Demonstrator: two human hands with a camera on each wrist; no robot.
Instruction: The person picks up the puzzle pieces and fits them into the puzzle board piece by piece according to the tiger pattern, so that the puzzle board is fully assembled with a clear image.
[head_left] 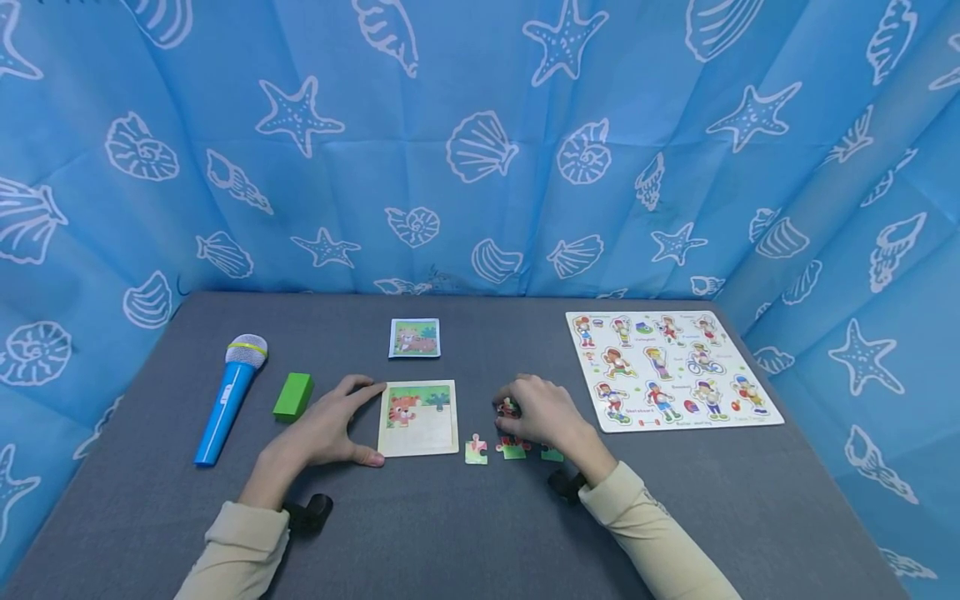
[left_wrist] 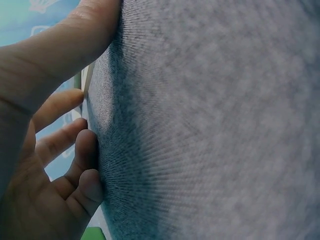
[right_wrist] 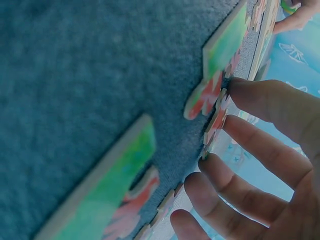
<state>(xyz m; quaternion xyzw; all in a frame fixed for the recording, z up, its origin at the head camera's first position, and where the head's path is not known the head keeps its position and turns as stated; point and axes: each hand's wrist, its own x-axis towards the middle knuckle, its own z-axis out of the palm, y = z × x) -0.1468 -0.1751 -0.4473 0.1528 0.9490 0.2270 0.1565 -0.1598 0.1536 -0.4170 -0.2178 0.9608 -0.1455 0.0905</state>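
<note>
Head view was evenly bright, fairly sharp, shadows soft. Left wrist: cloth (left_wrist: 235,125) blurred toward right. Right wrist was dimmer, bluish; nearest puzzle piece (right_wrist: 107,192) looked soft.

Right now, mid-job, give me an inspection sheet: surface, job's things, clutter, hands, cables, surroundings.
Surface: dark grey fabric-covered table.
Job's things: pale square puzzle tray, partly filled, lower right bare; colourful knobbed puzzle pieces loose to its right.
Clutter: blue microphone with silver head, green rectangular block, small white-edged picture square, white board of sports figures.
Left hand: thumb and fingertips at the tray's left edge.
Right hand: pinches one piece.
Cables: nothing seen.
Surroundings: blue curtain with white seashell and starfish prints.
</note>
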